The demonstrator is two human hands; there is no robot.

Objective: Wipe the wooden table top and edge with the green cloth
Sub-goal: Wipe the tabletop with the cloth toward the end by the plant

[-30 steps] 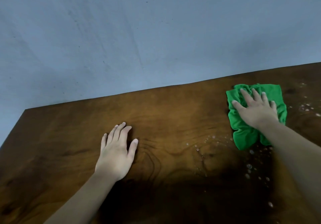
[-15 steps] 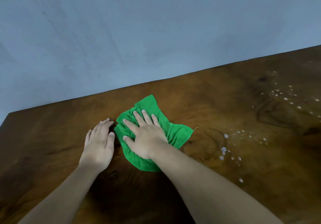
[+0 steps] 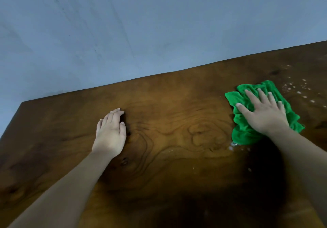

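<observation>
With the right hand (image 3: 265, 116) pressing spread fingers flat on the green cloth (image 3: 246, 132) at the frame's right and the left hand (image 3: 110, 134) resting flat, empty, on the wooden table (image 3: 168, 104), even pressure should carry it over the droplets (image 3: 299, 92) at upper right.

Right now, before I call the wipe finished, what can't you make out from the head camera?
- Wood beneath the green cloth: covered by it and by the right hand.
- Wood under the left hand: hidden by the flat palm.
- Table near edge and right end: cut off by the frame.
- Near-right tabletop: too deep in shadow to judge.
- White droplets beyond the cloth: too small to count.
</observation>
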